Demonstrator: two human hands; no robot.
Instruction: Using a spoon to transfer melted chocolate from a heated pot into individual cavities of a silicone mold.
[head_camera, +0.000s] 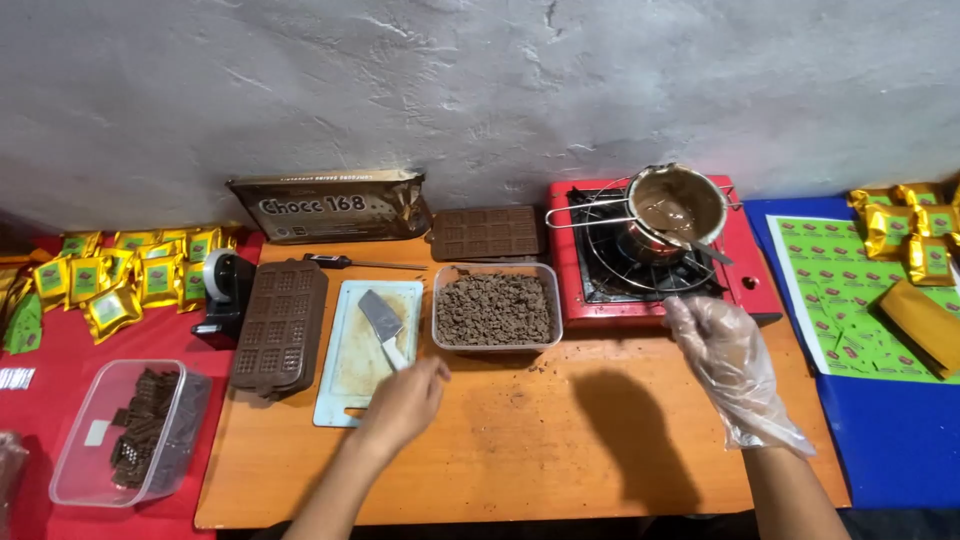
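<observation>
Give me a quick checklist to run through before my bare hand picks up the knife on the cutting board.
1. Left hand bare and empty, close to the white knife handle: ok.
2. Steel-bladed knife lies flat on the pale rectangular cutting board, handle toward the hand: ok.
3. Right hand wears a clear plastic glove, holds nothing, away from the blade: ok.
4. Clear rectangular tub of chopped chocolate sits just right of the board, apart from the knife: ok.
5. Metal bowl of melted chocolate rests over a pot on the red portable gas stove: ok.
6. Whether the burner is lit: cannot tell.
</observation>
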